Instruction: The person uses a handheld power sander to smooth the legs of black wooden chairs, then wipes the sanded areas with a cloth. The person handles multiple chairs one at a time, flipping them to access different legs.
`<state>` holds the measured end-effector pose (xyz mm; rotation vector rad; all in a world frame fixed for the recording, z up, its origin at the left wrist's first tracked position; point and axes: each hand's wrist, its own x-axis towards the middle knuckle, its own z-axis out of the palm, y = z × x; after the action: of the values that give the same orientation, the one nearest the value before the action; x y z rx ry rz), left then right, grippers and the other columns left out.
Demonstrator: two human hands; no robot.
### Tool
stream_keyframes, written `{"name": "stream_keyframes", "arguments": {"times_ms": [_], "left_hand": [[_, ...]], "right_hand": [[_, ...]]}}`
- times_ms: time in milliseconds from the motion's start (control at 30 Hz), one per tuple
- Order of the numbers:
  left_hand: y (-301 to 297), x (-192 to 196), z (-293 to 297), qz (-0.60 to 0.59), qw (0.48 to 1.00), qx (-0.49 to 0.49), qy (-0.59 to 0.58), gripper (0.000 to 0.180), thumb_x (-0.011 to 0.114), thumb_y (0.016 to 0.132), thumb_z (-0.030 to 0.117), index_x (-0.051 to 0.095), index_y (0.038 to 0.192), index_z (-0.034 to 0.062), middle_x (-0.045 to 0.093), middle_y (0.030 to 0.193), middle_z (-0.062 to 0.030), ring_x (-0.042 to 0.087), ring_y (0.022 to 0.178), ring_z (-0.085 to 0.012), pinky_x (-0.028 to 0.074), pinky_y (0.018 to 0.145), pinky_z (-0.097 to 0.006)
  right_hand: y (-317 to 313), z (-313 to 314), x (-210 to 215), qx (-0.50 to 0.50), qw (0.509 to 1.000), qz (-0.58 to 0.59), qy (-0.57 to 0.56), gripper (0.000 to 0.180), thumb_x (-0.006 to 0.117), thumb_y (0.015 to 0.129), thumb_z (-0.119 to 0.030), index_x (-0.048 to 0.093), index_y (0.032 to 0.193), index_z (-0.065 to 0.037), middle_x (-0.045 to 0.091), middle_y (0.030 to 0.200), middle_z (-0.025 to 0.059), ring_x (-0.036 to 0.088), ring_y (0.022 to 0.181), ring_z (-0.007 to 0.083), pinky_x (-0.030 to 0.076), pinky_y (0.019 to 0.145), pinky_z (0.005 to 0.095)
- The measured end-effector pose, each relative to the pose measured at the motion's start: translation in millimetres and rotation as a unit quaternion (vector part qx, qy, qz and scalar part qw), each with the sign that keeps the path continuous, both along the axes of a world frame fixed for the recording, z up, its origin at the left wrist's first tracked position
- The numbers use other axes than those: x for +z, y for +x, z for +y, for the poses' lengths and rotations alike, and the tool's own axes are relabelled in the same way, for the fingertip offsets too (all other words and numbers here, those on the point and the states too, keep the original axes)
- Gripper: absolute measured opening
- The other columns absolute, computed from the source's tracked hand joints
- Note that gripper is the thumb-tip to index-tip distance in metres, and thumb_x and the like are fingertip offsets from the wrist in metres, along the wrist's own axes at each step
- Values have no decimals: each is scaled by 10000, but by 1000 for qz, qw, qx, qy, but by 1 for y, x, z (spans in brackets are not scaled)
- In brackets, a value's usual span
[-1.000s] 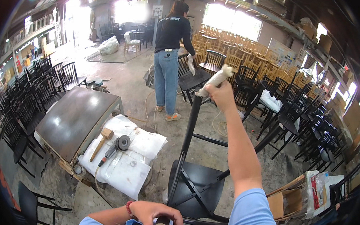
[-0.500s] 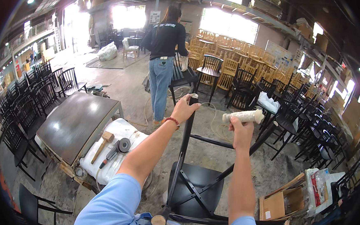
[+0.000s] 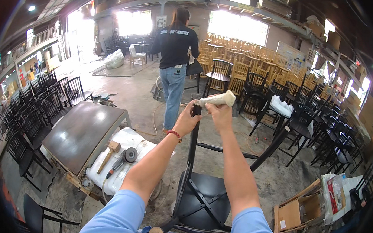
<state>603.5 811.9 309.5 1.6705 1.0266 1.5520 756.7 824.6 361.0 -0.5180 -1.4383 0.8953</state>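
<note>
A black wooden chair [image 3: 203, 198] is upturned in front of me, its legs rising and the crossed braces under its seat showing. My left hand [image 3: 187, 121] is closed round the upper end of one black leg [image 3: 194, 138]. In my right hand [image 3: 220, 115] is a grubby, off-white squeeze bottle [image 3: 219, 99], held nearly level. Its narrow end meets the top of that leg, beside my left fingertips, while the wide end points right. The exact contact at the leg's tip is partly hidden by my fingers.
At left, a mallet [image 3: 109, 156] and an angle grinder [image 3: 124, 160] lie on a white wrapped bundle [image 3: 144, 139] beside a dark-topped table [image 3: 83, 131]. A person [image 3: 175, 51] stands ahead, back turned. Black chairs [image 3: 299, 119] crowd both sides. A wooden box [image 3: 298, 208] is at lower right.
My right hand has brought the bottle left and up, from apart to the leg's top. My left hand stays at the leg end. The person ahead has shifted slightly right.
</note>
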Motion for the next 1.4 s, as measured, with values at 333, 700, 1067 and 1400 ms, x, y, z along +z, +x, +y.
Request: {"name": "stream_keyframes", "arguments": {"times_ms": [333,700,1067,1400], "left_hand": [[27,-3,-33,242,935,237,105,806,564,855,36,164,1554,57,439,1432,-299,525,1240,-419,438,1013,-429],[-24,10,-167,-247,827,-424,-275,684,466,983,586,465,1361,16,625,1147,-139,680,873,-238,590,709,-369],[-392,-243,-318,27,906,295,-304,390,625,913,219,525,1257,64,632,1115,-247,624,1044,-395,494,888,-458],[-543,-358,-406,202,696,510,-463,383,614,927,162,491,1285,110,612,1203,-170,588,1115,-388,482,920,-478]], "right_hand": [[24,-8,14,-99,993,57,1,264,685,823,-11,623,1080,-22,674,921,48,617,723,85,512,591,222],[24,-149,-18,-304,745,-465,368,421,625,803,34,585,1221,0,564,1314,204,556,1225,392,473,1002,432],[40,-317,-128,-434,814,-370,-111,425,500,1007,-126,468,1424,-49,602,1253,151,608,871,214,484,728,326],[34,-453,-180,-590,656,-374,-286,336,746,827,-103,655,1123,25,701,944,153,654,938,315,524,881,432]]}}
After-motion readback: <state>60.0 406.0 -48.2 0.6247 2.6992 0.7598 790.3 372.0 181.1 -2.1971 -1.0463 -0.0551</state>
